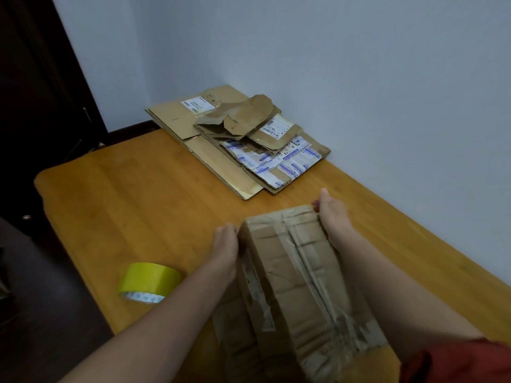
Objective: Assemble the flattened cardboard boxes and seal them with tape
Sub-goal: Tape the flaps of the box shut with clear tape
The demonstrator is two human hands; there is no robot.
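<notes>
Now the box point(290, 272) stands on the table point(116, 205), close to the person, and both hands are on it. The left hand point(225, 244) lies flat against the left side of the box, and its fingers look straight. The right hand point(331, 217) holds the far right corner of the box, with the thumb hooked over the top edge. The box is old and crumpled, with bits of old clear tape stuck on it. Its top flaps are folded down and meet in a line along the middle. I think the step is pushing the box into shape and holding the flaps shut. The tape point(149, 283) lies to the left of the box, apart from it. Next, one hand must let go to get the tape while the other keeps the flaps down. Beyond the box, by the wall, a pile point(237, 139) of flat boxes waits.
</notes>
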